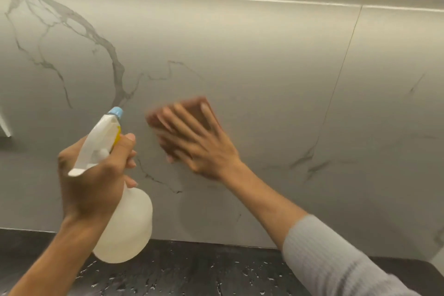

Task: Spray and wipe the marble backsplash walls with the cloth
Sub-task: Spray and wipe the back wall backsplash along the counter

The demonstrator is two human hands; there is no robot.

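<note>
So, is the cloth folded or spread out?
Folded: the cloth shows as a compact thick pad under the right hand, flat against the wall.

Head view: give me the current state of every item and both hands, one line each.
Spray bottle: upright, lifted off the countertop, nozzle toward the backsplash.
Left hand: gripping the bottle neck.
Cloth: folded, pressed flat on the backsplash, motion-blurred.
Right hand: spread open over the cloth.
Backsplash: no visible spray streaks.
Countertop: dotted with droplets.
</note>
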